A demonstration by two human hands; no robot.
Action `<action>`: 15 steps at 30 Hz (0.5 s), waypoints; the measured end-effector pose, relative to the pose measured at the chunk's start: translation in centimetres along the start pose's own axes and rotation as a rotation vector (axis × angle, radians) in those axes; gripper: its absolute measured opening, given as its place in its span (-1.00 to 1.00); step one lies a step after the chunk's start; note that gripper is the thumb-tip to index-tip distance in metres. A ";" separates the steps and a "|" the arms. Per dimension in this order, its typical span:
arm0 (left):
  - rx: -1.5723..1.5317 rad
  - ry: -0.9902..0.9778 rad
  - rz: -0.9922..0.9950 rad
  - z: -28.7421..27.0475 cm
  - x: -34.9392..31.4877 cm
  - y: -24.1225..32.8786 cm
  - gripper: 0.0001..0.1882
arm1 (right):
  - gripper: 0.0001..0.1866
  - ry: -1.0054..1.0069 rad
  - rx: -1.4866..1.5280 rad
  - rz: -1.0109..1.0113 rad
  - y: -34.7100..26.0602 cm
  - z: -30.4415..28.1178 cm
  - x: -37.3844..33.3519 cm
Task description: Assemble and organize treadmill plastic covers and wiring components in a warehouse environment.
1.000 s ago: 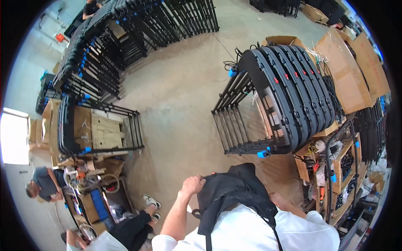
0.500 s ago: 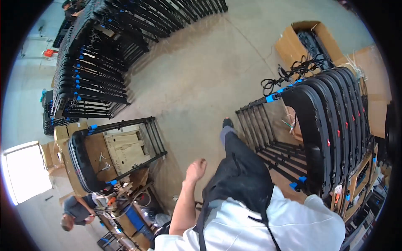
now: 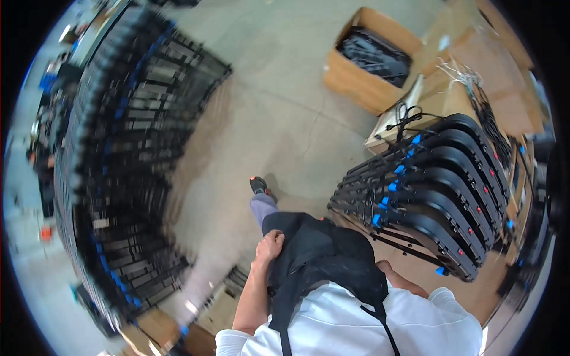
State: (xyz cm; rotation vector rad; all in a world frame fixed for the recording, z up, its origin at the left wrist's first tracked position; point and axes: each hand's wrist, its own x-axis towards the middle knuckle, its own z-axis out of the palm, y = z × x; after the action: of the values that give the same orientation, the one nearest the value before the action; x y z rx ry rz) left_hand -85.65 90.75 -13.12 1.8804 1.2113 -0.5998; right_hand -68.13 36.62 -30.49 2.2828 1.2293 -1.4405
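Observation:
I wear a white shirt and a black apron that bulges out in front of me. My left hand rests with curled fingers against the apron's left edge and seems to grip the fabric. Only a bit of my right hand and the forearm show past the apron's right side; the fingers are hidden behind the cloth. One leg in grey trousers reaches forward, ending in a dark shoe on the concrete floor.
A stack of black curved frames with blue clips stands close on my right. Long blurred rows of black racks fill the left. An open cardboard box of black parts and flat cardboard sit at the back right.
The view has swung as I walk: the stack of curved frames now lies close on my right and the rack rows have slid left. My left hand stays at the apron's edge.

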 end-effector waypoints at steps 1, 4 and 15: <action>0.036 -0.033 0.008 -2.6 2.5 0.6 -0.55 | -0.76 -0.030 0.433 0.204 -3.6 -2.8 0.3; 0.123 -0.106 0.160 -11.0 11.6 2.9 -0.53 | -0.72 0.005 1.181 0.420 -11.6 -9.3 3.4; 0.367 -0.132 0.512 -31.4 37.4 22.9 -0.47 | -0.77 0.874 1.724 0.794 -27.7 -36.6 14.6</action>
State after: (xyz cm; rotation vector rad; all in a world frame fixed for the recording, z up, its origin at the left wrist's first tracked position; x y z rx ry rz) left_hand -49.98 131.16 -14.43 2.3013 0.5178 -0.6740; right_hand -60.76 81.97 -16.11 3.6377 -1.7175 -1.1106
